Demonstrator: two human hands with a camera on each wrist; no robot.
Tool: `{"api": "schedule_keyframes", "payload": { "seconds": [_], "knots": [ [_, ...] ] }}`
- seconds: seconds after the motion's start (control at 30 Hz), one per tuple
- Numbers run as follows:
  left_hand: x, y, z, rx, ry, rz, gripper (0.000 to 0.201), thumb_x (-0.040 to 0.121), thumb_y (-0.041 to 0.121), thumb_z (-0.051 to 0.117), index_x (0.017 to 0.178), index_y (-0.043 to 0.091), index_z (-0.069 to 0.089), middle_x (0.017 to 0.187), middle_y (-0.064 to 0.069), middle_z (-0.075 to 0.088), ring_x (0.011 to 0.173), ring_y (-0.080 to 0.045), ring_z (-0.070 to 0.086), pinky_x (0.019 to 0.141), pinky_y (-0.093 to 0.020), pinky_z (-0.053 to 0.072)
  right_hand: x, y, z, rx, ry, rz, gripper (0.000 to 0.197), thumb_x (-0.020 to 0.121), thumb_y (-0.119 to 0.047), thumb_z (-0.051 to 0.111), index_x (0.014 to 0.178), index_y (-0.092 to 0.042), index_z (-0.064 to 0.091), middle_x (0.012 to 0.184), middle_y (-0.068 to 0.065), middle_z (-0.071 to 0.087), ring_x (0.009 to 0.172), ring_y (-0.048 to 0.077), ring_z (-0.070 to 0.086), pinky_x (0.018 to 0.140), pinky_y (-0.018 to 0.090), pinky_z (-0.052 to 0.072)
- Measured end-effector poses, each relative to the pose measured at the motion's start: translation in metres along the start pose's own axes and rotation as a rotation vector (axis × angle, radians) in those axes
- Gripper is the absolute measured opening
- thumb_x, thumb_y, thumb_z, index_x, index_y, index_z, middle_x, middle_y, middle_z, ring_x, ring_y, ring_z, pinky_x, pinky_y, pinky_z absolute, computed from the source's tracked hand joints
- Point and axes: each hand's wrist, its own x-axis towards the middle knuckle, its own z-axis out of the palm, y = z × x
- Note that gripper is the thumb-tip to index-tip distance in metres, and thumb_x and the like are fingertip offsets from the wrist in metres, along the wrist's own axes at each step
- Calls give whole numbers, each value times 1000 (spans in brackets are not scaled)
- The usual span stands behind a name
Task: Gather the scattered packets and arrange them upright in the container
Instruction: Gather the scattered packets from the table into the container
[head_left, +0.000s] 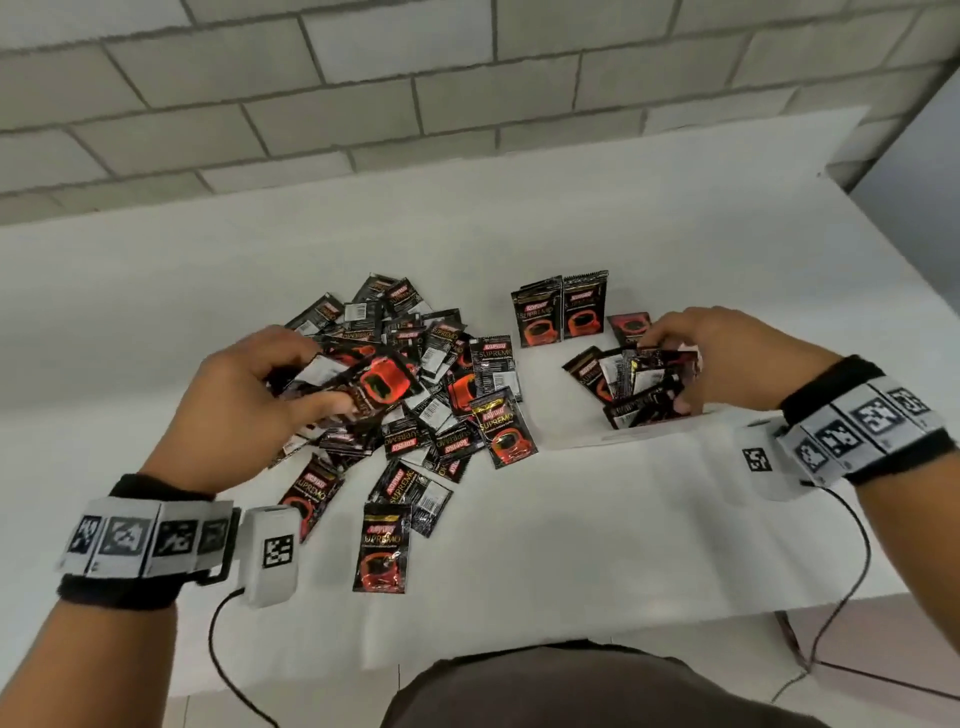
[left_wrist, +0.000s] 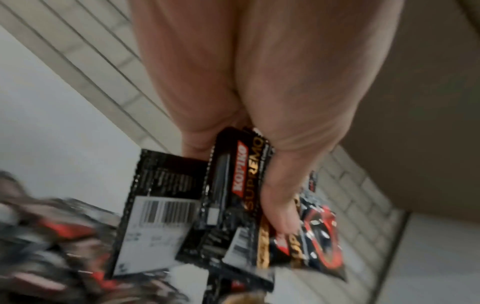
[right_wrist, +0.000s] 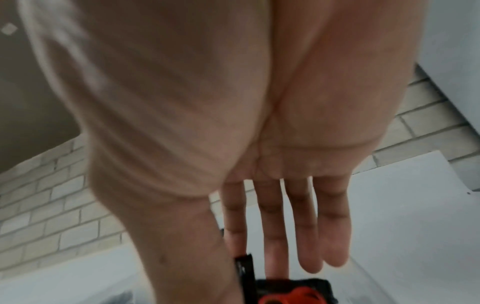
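Head view | left hand (head_left: 244, 400) fingers clamp packets (head_left: 363, 384) | right hand (head_left: 717, 353) fingers pinch container's packets (head_left: 644, 384)

The container (head_left: 597, 441) is barely told from the white table (head_left: 571, 545). The pile (left_wrist: 52, 246) is blurred in the left wrist view. A packet (right_wrist: 291, 292) is cut off by the right wrist view's lower edge.

Packet pile (head_left: 415, 395): table (head_left: 623, 545) centre, 9 o'clock of container.
Container (head_left: 582, 436): 3 o'clock of pile, holds packets.
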Motion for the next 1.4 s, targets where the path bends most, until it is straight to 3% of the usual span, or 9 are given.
{"api": "schedule_keyframes", "payload": {
  "seconds": [0.17, 0.37, 0.47, 0.67, 0.93, 1.07, 1.2, 1.3, 1.4],
  "knots": [
    [40, 94, 73, -129, 41, 109, 28, 83, 29, 84, 105, 19, 71, 103, 2, 68, 92, -15, 66, 79, -29, 49, -13, 16, -7, 113, 101, -10, 76, 68, -11, 88, 133, -34, 55, 119, -6, 60, 110, 16, 56, 84, 26, 42],
    [73, 152, 194, 78, -372, 253, 35, 102, 16, 60, 133, 5, 47, 120, -2, 35, 93, -18, 48, 82, -21, 33, -32, 34, -10, 160, 177, 26, 69, 74, -23, 87, 134, -30, 52, 112, -5, 62, 101, 16, 58, 80, 26, 43],
    [81, 154, 237, 192, -573, 245, 50, 101, 14, 59, 143, 3, 36, 133, -13, 32, 107, -31, 53, 96, -39, 46, -40, 42, -13, 185, 171, 57, 75, 75, -23, 87, 137, -32, 46, 109, -7, 61, 99, 17, 60, 81, 28, 47],
    [84, 155, 267, 328, -733, 211, 93, 95, 35, 67, 162, 20, 4, 159, -12, 15, 143, -47, 25, 118, -53, 31, -40, 37, -2, 218, 205, -25, 73, 78, -22, 82, 139, -35, 45, 118, -5, 53, 103, 16, 57, 85, 26, 44],
    [83, 157, 222, 35, -800, 158, 100, 98, 30, 67, 163, 15, -7, 172, -6, -3, 157, -20, 5, 124, -31, 14, -27, 26, 5, 9, 127, -18, 59, 87, -25, 72, 141, -29, 49, 123, 3, 50, 118, 27, 42, 99, 34, 39],
    [68, 134, 145, -127, -544, 169, 73, 102, 38, 60, 162, 28, 19, 167, 5, 27, 150, -9, 28, 116, -23, 24, -35, 7, -13, 62, 182, -89, 59, 85, -25, 75, 137, -34, 50, 127, -1, 46, 122, 24, 38, 101, 36, 39],
    [38, 63, 65, -50, -389, 28, 34, 99, 40, 64, 132, 41, 54, 123, 17, 65, 108, -4, 65, 95, -31, 54, -46, -45, -17, 130, 231, -315, 36, 88, -21, 71, 121, -32, 61, 103, -11, 58, 94, 11, 57, 83, 29, 48],
    [4, 12, 36, 271, -546, -159, 31, 87, 42, 77, 112, 42, 59, 104, 14, 65, 86, -11, 67, 80, -37, 58, -47, -90, 0, 17, 158, -456, 24, 93, -19, 62, 114, -30, 63, 92, -15, 57, 80, 3, 53, 72, 25, 42],
    [-37, -22, 45, 467, -752, -214, 65, 72, 49, 86, 126, 44, 49, 122, 16, 48, 104, -4, 52, 90, -31, 50, -40, -128, 30, -58, 40, -535, 23, 97, -19, 56, 117, -27, 63, 104, -13, 54, 85, 5, 53, 79, 23, 44]
  ]
}}
